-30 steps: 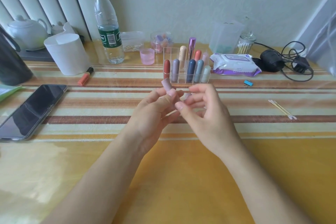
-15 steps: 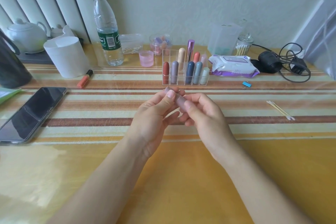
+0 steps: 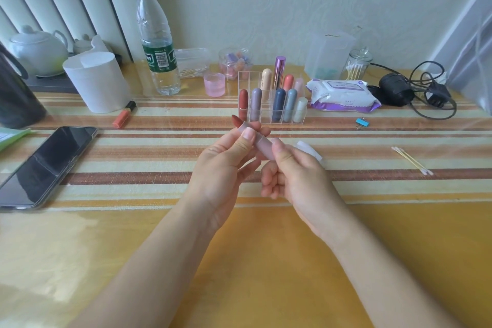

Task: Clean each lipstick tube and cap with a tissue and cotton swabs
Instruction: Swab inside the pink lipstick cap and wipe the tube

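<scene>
Both hands hold one pale mauve lipstick tube [image 3: 259, 142] tilted over the middle of the table. My left hand [image 3: 223, 165] pinches its upper part, thumb on top. My right hand [image 3: 295, 173] grips its lower end. A red-brown lipstick bullet [image 3: 236, 120] sticks out of the tube's upper left end. A small white tissue [image 3: 310, 150] shows just behind my right hand's fingers. Two cotton swabs [image 3: 411, 160] lie on the table to the right. A clear organizer [image 3: 271, 104] with several capped lipsticks stands just beyond my hands.
A phone [image 3: 45, 165] lies at the left and an orange lipstick [image 3: 123, 114] beside a white paper roll [image 3: 97, 82]. At the back are a water bottle [image 3: 157, 42], a wipes pack [image 3: 343, 94], a swab jar [image 3: 356, 65], and a charger with cables [image 3: 415, 90] on the right.
My hands came together on the tube, and the red-brown bullet now shows at its upper end. The tissue has come into view behind my right hand.
</scene>
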